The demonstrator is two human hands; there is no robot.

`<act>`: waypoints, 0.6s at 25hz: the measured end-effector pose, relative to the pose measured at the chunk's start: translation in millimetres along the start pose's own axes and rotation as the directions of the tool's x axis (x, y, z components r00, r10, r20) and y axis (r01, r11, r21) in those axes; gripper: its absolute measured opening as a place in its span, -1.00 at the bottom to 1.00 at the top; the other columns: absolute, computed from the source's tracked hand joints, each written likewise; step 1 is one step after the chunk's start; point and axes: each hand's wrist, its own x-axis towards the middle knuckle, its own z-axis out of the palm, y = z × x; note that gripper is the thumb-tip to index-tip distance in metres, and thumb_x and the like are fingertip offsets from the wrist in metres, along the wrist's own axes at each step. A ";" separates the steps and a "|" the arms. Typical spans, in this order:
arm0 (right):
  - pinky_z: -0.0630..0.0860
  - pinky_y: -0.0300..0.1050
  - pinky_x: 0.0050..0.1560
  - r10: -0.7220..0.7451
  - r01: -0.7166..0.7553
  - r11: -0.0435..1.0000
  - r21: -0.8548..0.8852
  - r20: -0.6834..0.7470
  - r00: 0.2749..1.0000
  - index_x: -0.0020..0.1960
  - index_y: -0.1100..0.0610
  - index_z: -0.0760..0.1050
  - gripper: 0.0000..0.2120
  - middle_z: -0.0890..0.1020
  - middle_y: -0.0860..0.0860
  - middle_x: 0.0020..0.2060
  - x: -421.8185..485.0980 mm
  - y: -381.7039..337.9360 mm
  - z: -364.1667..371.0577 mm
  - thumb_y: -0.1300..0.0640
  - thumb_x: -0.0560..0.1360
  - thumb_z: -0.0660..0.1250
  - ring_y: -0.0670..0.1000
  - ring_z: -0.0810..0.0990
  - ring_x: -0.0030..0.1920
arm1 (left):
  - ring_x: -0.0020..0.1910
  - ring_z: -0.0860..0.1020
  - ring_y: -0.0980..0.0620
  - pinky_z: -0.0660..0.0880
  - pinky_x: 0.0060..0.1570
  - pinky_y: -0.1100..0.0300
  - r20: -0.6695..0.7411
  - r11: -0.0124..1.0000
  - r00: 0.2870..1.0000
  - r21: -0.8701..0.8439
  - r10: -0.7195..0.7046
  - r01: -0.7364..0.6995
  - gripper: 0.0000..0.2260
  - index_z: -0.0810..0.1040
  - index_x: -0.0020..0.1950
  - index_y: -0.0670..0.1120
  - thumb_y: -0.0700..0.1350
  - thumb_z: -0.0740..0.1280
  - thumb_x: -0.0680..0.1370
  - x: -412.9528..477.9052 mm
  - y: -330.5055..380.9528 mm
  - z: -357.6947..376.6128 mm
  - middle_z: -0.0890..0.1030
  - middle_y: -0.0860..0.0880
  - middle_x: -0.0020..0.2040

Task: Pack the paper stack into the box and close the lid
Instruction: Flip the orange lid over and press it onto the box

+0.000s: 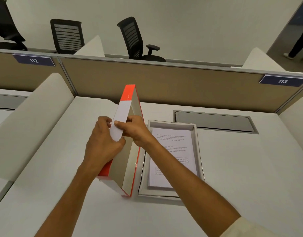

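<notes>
The white printed paper stack (173, 156) already lies flat inside the shallow grey cardboard box (198, 151) on the white table (241, 168), long axis running away from the person. Just left of it the orange-and-white cardboard lid (128, 134) stands tilted on its long edge, hollow side facing the box. Both hands pinch its upper edge: left hand (104, 142) outside, right hand (136, 130) nearer the box, forearm crossing over the paper.

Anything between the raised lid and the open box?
Nothing: head view shows only a bare strip of desk between lid and box.
</notes>
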 end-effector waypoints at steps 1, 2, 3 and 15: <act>0.58 0.04 0.16 0.022 -0.022 1.000 0.008 -0.021 1.000 0.31 0.29 0.42 -0.59 0.55 0.18 0.27 -1.2 -1.5 -3.0 0.19 0.51 0.38 0.20 0.57 0.23 | -0.03 0.53 -0.05 0.56 0.02 0.02 0.018 0.999 1.000 -0.035 0.007 -0.006 -0.37 0.27 0.31 -0.07 0.08 0.50 0.39 1.5 -0.2 1.0 0.46 -0.03 0.14; 0.59 0.02 0.15 0.044 -0.043 0.999 0.021 -0.041 0.998 0.30 0.29 0.43 -0.61 0.55 0.18 0.26 -2.7 -3.4 -6.8 0.21 0.51 0.38 0.20 0.57 0.23 | -0.02 0.51 -0.03 0.55 -0.02 0.06 0.029 0.997 0.999 -0.078 0.018 -0.016 -0.36 0.27 0.32 -0.06 0.10 0.49 0.39 4.1 -1.8 2.0 0.43 0.02 0.13; 0.60 -0.01 0.11 0.058 -0.056 0.998 0.039 -0.055 0.997 0.28 0.30 0.44 -0.62 0.56 0.18 0.25 -4.1 -4.9 -11.7 0.22 0.51 0.38 0.20 0.57 0.22 | -0.01 0.50 -0.01 0.54 -0.05 0.12 0.024 0.991 0.999 -0.130 0.037 -0.033 -0.37 0.27 0.32 -0.06 0.13 0.48 0.39 6.5 -3.4 3.0 0.41 0.05 0.13; 0.57 0.06 0.19 0.106 -0.124 0.934 0.335 0.071 0.992 0.26 0.33 0.47 -0.69 0.63 0.16 0.14 -52.7 -14.5 -96.5 0.24 0.56 0.30 0.12 0.63 0.12 | 0.22 0.55 -0.20 0.42 0.30 -0.23 0.561 0.586 0.767 -0.522 -0.311 0.619 -0.48 0.48 0.30 -0.03 0.30 0.08 0.56 12.0 -83.8 79.6 0.55 -0.19 0.31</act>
